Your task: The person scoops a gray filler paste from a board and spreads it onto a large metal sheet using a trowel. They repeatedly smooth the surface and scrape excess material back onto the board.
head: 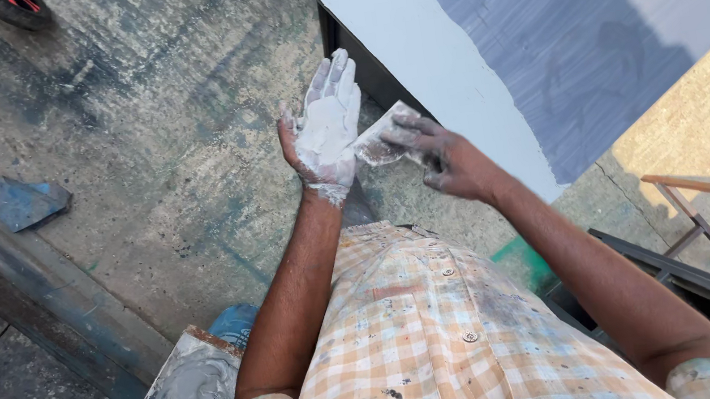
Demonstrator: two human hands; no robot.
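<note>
Stained concrete floor [141, 144] lies below; open, putty-whitened left hand [327, 131] is held flat, right hand [445, 159] pinches a small grey crumpled sheet [379, 140], its material unclear.

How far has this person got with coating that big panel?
Done: part of the panel carries a streaky grey-blue coat. In hand: the right hand pinches a small filler-smeared sheet beside the open left hand, whose palm is white with filler. Left: the panel's near edge strip is bare white. Grey paste lies on a square board on the floor.
</note>
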